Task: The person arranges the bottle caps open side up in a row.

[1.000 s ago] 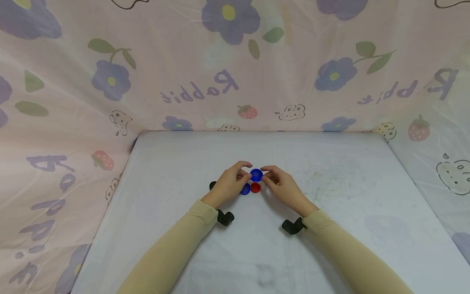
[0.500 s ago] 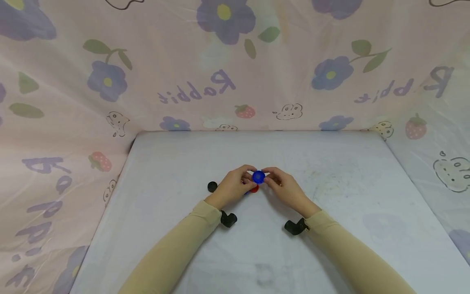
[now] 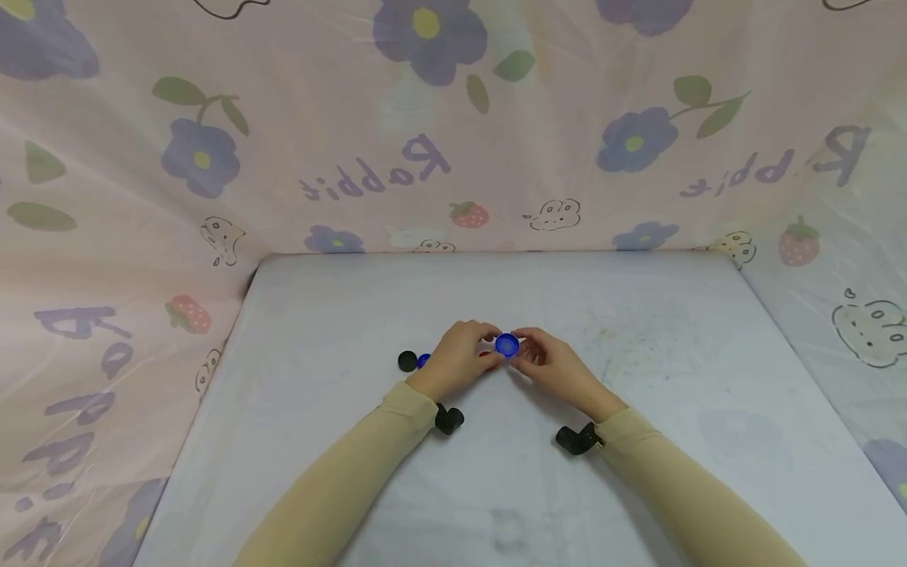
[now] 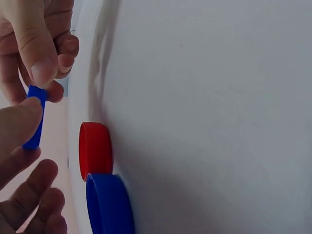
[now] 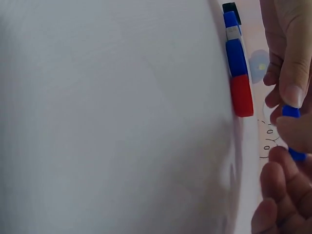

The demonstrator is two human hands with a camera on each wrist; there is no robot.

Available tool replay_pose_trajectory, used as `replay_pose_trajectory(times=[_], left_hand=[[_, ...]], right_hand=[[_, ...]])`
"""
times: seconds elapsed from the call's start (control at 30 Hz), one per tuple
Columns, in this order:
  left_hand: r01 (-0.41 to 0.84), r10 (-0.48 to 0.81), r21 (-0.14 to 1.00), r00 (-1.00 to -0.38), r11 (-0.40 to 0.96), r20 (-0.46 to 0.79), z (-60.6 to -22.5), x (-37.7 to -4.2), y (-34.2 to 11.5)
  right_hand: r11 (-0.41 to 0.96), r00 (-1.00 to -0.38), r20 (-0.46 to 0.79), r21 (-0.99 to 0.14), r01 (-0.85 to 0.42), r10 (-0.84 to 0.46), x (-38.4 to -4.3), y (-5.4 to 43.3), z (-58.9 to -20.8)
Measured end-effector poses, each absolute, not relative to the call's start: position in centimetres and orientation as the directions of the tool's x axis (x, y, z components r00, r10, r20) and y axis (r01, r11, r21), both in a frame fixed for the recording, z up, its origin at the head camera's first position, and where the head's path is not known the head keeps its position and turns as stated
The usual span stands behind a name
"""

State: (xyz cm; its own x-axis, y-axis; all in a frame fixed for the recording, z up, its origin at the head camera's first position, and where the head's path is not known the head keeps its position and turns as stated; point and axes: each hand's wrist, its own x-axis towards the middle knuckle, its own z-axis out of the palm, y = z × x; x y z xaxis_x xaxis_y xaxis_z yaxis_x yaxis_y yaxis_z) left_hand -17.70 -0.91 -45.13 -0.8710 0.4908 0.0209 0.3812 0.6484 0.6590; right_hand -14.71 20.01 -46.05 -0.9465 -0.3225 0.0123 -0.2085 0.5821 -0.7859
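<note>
A round blue bottle cap (image 3: 507, 345) is held up between my two hands, its hollow side facing the head camera. My left hand (image 3: 457, 354) pinches its left edge with thumb and fingertips. On the opposite edge, my right hand (image 3: 560, 368) pinches the same cap. Below them a red cap (image 4: 96, 152) stands on the table, touching a larger blue cap (image 4: 113, 207). In the head view the left hand hides most of this pair. A black cap (image 3: 407, 361) and another blue cap (image 3: 423, 361) lie just left of the left hand.
The caps stand in a row, with a small whitish patch (image 5: 233, 32) between the blue ones in the right wrist view. A white table (image 3: 340, 307) lies under everything. Patterned fabric (image 3: 283, 134) hangs at its back and sides. Black wrist cameras (image 3: 577, 439) sit at the sleeves.
Both hands and the held blue cap have shifted right and slightly nearer. The black cap and a blue cap beside it have come into view, while the red one is now mostly covered.
</note>
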Motion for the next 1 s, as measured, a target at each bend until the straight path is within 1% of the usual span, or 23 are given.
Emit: replay_pose_trajectory(times=[0.1, 0.23, 0.47, 0.73, 1.0], left_hand=[[0.425, 0.512, 0.592, -0.859, 0.685, 0.025, -45.5, -17.9, -0.7], [0.441, 0.521, 0.53, -0.854, 0.724, -0.001, -46.1, -18.0, -0.5], [0.418, 0.514, 0.513, -0.856, 0.75, -0.052, -46.4, -17.5, -0.5], [0.432, 0.512, 0.483, -0.858, 0.762, -0.041, -46.5, -16.9, -0.6], [0.444, 0.511, 0.419, -0.858, 0.792, -0.057, -46.7, -16.7, -0.7]], right_hand=[[0.592, -0.95, -0.009, -0.784, -0.188, -0.313, -14.8, 20.0, -46.4], [0.604, -0.951, -0.024, -0.778, -0.176, -0.308, -14.8, 20.0, -46.7], [0.641, -0.953, -0.065, -0.753, -0.147, -0.295, -14.5, 19.8, -47.0], [0.654, -0.95, -0.076, -0.742, -0.149, -0.303, -14.4, 19.8, -47.1], [0.671, -0.937, -0.048, -0.711, -0.211, -0.345, -14.6, 19.6, -47.4]])
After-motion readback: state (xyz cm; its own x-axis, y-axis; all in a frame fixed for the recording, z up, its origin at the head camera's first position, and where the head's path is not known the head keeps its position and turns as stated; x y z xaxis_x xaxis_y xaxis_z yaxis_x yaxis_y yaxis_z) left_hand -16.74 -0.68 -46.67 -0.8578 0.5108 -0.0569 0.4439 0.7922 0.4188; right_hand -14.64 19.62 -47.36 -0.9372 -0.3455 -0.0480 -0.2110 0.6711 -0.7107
